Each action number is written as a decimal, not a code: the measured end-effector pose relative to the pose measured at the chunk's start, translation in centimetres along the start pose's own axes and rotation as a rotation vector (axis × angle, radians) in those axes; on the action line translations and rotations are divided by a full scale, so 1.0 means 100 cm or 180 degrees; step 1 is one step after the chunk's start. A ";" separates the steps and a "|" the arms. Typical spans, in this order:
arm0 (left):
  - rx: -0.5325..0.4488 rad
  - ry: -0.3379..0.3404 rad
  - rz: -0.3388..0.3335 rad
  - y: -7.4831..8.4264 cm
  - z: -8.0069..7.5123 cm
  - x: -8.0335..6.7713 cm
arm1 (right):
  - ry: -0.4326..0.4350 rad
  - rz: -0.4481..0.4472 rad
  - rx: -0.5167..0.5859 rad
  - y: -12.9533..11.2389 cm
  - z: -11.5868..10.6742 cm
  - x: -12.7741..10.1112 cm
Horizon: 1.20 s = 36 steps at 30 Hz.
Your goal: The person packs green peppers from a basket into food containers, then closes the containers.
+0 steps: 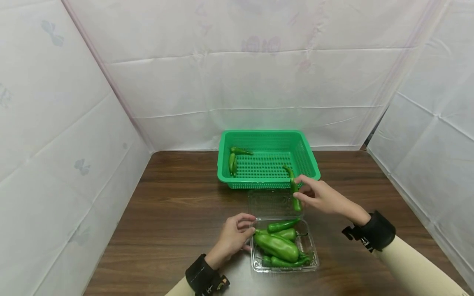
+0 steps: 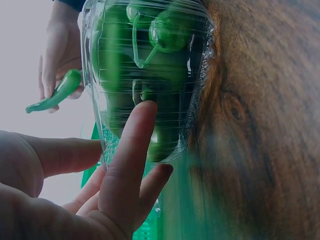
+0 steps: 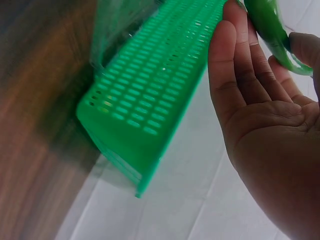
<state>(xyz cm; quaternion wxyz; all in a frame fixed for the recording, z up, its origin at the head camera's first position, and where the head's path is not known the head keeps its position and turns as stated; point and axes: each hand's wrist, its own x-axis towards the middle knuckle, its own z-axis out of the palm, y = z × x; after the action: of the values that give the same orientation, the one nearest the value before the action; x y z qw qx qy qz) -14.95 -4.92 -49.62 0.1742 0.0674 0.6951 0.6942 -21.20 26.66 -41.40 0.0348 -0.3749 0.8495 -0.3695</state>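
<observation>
My right hand pinches a long green chili pepper between thumb and fingers, above the clear lid and near the basket's front rim. In the right wrist view the pepper is partly cut off by the frame's edge. My left hand touches the left side of an open clear plastic clamshell box, its fingers fairly straight against the wall and the thumb at the rim. Several green peppers lie in the box, one large and pale. The left wrist view shows them through the wall, with curved stems.
A green perforated basket stands behind the box, with a few thin green chili peppers at its left. The box's clear lid lies folded back towards it. White sheeting encloses the brown wooden table at the back and sides.
</observation>
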 end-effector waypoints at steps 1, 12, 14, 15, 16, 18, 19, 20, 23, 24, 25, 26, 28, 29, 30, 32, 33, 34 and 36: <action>-0.0009 -0.0003 0.0013 0.000 0.000 0.000 | 0.0014 -0.0043 0.0031 0.000 0.002 -0.002; -0.0050 -0.0005 -0.0058 -0.003 -0.001 0.003 | 0.0272 0.0140 0.0154 0.000 0.028 -0.029; -0.0049 -0.0004 -0.0046 -0.003 -0.001 0.004 | 0.0345 0.0250 0.0094 0.000 0.032 -0.032; -0.0045 -0.0004 -0.0036 -0.003 -0.001 0.004 | 0.0377 0.0303 0.0060 0.000 0.034 -0.034; -0.0041 -0.0006 -0.0025 -0.003 -0.001 0.004 | 0.0405 0.0336 0.0020 0.000 0.035 -0.035; -0.0037 -0.0009 -0.0013 -0.003 -0.001 0.004 | 0.0417 0.0370 0.0012 0.000 0.038 -0.038; -0.0034 -0.0011 -0.0014 -0.003 -0.001 0.004 | 0.0405 0.0370 0.0029 0.000 0.038 -0.039; -0.0035 -0.0010 -0.0018 -0.003 -0.001 0.004 | 0.0393 0.0343 0.0033 0.000 0.039 -0.039; -0.0054 -0.0011 -0.0042 -0.003 -0.001 0.003 | 0.0343 0.0173 0.0000 0.000 0.042 -0.042; -0.0063 -0.0011 -0.0050 -0.003 -0.001 0.003 | 0.0334 0.0105 -0.0017 0.000 0.043 -0.042; -0.0070 -0.0008 -0.0060 -0.004 -0.001 0.002 | 0.0331 0.0035 -0.0054 0.000 0.044 -0.043; -0.0075 -0.0007 -0.0062 -0.004 -0.001 0.002 | 0.0326 -0.0028 -0.0091 0.001 0.045 -0.043; -0.0091 -0.0003 -0.0071 -0.004 -0.001 0.002 | 0.0322 -0.0099 -0.0136 0.002 0.047 -0.045; -0.0095 0.0000 -0.0072 -0.004 -0.001 0.002 | 0.0321 -0.0113 -0.0140 0.002 0.047 -0.045; -0.0098 0.0002 -0.0074 -0.004 0.000 0.002 | 0.0322 -0.0121 -0.0164 0.002 0.048 -0.046; -0.0106 0.0003 -0.0069 -0.004 0.000 0.003 | 0.0343 -0.0133 -0.0212 0.003 0.048 -0.047; -0.0112 0.0002 -0.0067 -0.004 0.000 0.003 | 0.0364 -0.0146 -0.0241 0.003 0.049 -0.047; -0.0117 0.0001 -0.0064 -0.004 0.000 0.003 | 0.0393 -0.0162 -0.0270 0.003 0.049 -0.047; -0.0120 0.0000 -0.0059 -0.004 -0.001 0.003 | 0.0472 -0.0217 -0.0334 0.004 0.049 -0.046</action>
<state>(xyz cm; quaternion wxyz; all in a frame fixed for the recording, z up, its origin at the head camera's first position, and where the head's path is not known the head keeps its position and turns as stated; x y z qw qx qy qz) -15.22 -4.87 -50.04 0.1819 0.0577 0.6824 0.7056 -16.47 26.98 -46.20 -0.0605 -0.3765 0.8547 -0.3523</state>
